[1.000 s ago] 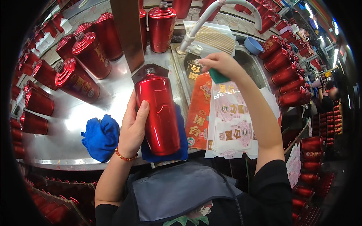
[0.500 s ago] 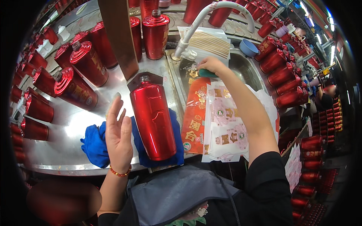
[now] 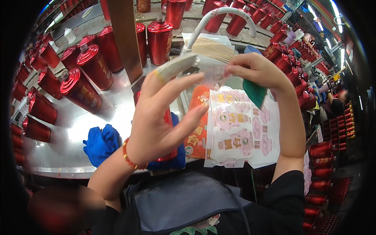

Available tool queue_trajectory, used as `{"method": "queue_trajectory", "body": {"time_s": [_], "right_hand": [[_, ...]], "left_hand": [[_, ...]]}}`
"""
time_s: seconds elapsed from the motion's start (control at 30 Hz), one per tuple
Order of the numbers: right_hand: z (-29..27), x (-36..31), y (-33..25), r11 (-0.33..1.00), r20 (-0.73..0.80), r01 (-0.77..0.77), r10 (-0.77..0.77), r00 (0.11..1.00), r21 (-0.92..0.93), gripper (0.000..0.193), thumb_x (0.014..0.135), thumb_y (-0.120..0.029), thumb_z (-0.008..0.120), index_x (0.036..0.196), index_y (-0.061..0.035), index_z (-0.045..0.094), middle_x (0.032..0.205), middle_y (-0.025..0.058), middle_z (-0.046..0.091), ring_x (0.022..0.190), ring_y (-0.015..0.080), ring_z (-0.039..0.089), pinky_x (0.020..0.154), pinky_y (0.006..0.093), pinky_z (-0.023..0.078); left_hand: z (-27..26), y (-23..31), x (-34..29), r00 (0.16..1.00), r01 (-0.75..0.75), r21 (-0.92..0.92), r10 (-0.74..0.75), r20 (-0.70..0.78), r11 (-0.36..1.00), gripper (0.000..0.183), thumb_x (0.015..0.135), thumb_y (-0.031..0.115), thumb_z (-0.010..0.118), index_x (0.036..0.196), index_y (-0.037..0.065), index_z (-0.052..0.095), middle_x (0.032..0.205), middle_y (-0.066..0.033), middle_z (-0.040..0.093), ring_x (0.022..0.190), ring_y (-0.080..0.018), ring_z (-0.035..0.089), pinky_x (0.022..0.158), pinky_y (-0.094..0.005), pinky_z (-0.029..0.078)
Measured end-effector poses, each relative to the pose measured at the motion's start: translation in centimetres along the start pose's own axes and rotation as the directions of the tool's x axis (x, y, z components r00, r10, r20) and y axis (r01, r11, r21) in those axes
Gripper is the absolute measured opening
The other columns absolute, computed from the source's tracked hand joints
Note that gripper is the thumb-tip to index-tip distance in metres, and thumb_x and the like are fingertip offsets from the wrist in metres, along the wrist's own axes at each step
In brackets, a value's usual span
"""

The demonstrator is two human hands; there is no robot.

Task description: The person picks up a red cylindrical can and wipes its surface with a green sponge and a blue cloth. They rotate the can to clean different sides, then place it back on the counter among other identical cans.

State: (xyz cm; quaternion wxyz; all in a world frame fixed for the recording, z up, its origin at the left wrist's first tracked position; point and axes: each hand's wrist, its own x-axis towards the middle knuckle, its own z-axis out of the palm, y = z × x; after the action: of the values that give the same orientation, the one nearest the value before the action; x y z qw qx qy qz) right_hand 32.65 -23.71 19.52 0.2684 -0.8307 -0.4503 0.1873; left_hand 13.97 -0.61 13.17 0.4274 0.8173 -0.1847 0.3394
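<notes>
My right hand [image 3: 258, 70] pinches a thin translucent decal [image 3: 213, 74] between thumb and fingertips. A green scraper [image 3: 254, 93] is tucked in the same hand, hanging below the fingers. Raised in front of the decal, my left hand [image 3: 154, 117] is open, fingers apart, with a whitish cover on one finger. Behind it lies a glossy red bottle [image 3: 168, 117], mostly hidden, on a blue cloth [image 3: 178, 152]. Printed decal sheets [image 3: 233, 117] in pink and gold lie stacked below my right hand, beside an orange-red printed sheet [image 3: 198, 129].
A white curved faucet [image 3: 219, 10] rises over the sink, partly covered by sheets. A crumpled blue cloth [image 3: 102, 145] sits on the metal table [image 3: 70, 156]. Several red bottles [image 3: 81, 90] stand left and behind, near a brown post [image 3: 125, 39]. A blue bowl [image 3: 252, 49] is at the sink's far edge.
My right hand has lifted from the sink and now shows a decal in its pinch along with the scraper. My left hand has moved right and up, across the red bottle, toward the decal.
</notes>
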Motion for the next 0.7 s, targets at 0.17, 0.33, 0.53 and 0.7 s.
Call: {"method": "queue_trajectory", "body": {"time_s": [0.17, 0.33, 0.53, 0.7], "right_hand": [[0.6, -1.5, -2.9, 0.984, 0.267, 0.137, -0.163, 0.950, 0.113, 0.023, 0.103, -0.016, 0.061, 0.101, 0.0044, 0.072, 0.087, 0.0070, 0.071, 0.081, 0.0146, 0.063, 0.077, 0.0291, 0.050], [2.5, -1.6, -3.3, 0.954, 0.388, -0.034, -0.088, 0.918, 0.298, 0.029, 0.105, -0.020, 0.058, 0.101, 0.0031, 0.074, 0.091, 0.0061, 0.074, 0.084, 0.0129, 0.065, 0.080, 0.0289, 0.051], [5.3, -0.9, -1.5, 0.916, 0.412, -0.035, -0.146, 0.899, 0.401, 0.036, 0.108, -0.024, 0.051, 0.100, 0.0009, 0.075, 0.090, 0.0027, 0.074, 0.076, 0.0070, 0.058, 0.069, 0.0253, 0.046], [6.5, 0.2, -2.4, 0.920, 0.383, -0.045, -0.117, 0.916, 0.389, 0.046, 0.108, -0.038, 0.051, 0.100, 0.0024, 0.074, 0.087, 0.0042, 0.072, 0.081, 0.0119, 0.064, 0.079, 0.0285, 0.050]], "left_hand": [[2.5, -0.3, 1.9, 0.972, 0.147, -0.089, -0.128, 0.197, 0.985, 0.046, 0.084, 0.018, 0.084, 0.125, 0.004, 0.069, 0.130, -0.0131, 0.064, 0.119, -0.0232, 0.063, 0.105, -0.0373, 0.048], [2.8, -0.8, 0.5, 0.922, 0.354, -0.358, -0.259, 0.287, 0.864, 0.024, 0.088, 0.011, 0.078, 0.110, 0.004, 0.073, 0.105, -0.0112, 0.068, 0.099, -0.0218, 0.071, 0.086, -0.0317, 0.058], [2.0, -1.2, -0.9, 0.835, 0.519, -0.389, -0.356, 0.419, 0.761, 0.021, 0.091, 0.006, 0.074, 0.110, -0.002, 0.071, 0.110, -0.0112, 0.066, 0.096, -0.0178, 0.073, 0.085, -0.0298, 0.060], [1.4, -1.0, -0.9, 0.833, 0.464, -0.174, -0.362, 0.418, 0.868, 0.026, 0.087, 0.017, 0.080, 0.104, 0.000, 0.070, 0.105, -0.0100, 0.063, 0.089, -0.0167, 0.071, 0.079, -0.0277, 0.055]]}}
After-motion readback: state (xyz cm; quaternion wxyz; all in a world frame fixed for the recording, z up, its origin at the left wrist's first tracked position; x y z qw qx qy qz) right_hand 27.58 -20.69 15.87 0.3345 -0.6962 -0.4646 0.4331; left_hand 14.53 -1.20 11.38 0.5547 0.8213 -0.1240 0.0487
